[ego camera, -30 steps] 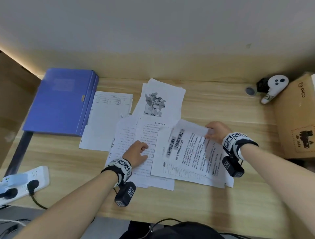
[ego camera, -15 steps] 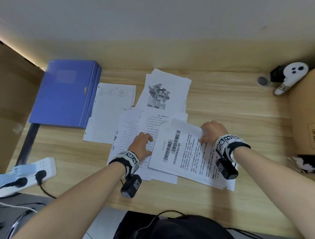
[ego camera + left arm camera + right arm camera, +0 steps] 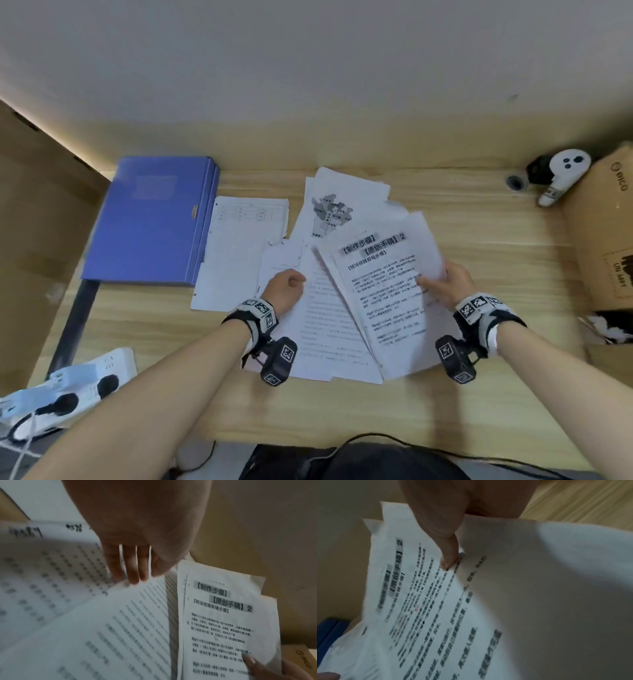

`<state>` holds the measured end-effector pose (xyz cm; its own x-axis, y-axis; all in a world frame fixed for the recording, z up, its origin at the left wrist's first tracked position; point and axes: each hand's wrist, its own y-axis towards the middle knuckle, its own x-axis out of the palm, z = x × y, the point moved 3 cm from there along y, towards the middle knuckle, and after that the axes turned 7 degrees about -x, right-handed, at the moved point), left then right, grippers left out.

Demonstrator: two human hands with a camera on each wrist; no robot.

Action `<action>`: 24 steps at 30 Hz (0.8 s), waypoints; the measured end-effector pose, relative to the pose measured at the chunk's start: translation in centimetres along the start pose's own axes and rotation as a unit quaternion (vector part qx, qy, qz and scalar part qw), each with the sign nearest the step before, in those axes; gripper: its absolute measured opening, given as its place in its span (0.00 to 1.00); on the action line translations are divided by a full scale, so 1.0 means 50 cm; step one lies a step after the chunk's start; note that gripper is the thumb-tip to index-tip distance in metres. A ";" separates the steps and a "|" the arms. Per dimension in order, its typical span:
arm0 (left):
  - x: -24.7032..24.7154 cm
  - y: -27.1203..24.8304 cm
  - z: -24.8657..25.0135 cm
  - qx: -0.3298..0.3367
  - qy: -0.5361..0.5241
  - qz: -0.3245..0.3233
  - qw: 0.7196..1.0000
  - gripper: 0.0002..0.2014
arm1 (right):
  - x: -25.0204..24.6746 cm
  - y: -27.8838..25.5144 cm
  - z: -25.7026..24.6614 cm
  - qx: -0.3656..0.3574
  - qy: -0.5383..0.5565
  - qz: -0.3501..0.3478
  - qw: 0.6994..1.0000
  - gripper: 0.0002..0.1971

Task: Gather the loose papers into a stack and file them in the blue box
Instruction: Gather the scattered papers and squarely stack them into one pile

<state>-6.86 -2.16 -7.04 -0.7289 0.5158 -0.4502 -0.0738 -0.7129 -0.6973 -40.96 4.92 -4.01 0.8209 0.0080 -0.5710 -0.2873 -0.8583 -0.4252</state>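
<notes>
Right hand pinches right edge of printed sheets, thumb on top; bold headings and dense black text, white paper tilted, lifted off counter. Left hand grips left edge of text pages beneath. More papers lie overlapping centre: map sheet far, form sheet left. Blue box closed, flat, far left beside form sheet.
</notes>
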 end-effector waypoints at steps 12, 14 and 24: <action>-0.108 -0.004 -0.121 -0.054 -0.074 0.109 0.990 0.19 | 0.214 -0.039 -0.024 0.118 -0.050 -0.022 0.991 0.22; -0.108 -0.004 -0.123 -0.030 -0.074 0.111 0.991 0.14 | 0.229 -0.051 -0.031 0.124 -0.043 -0.003 0.991 0.19; -0.053 -0.013 -0.126 -0.017 -0.223 0.010 0.975 0.16 | 0.295 -0.101 -0.045 0.106 0.018 0.066 0.992 0.27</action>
<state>-0.58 -0.07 -8.90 -0.9541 0.2382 -0.1815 -0.0397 -0.7013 -0.7117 -26.31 8.21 -8.71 0.7857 -0.1194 -0.6070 -0.4874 -0.7238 -0.4884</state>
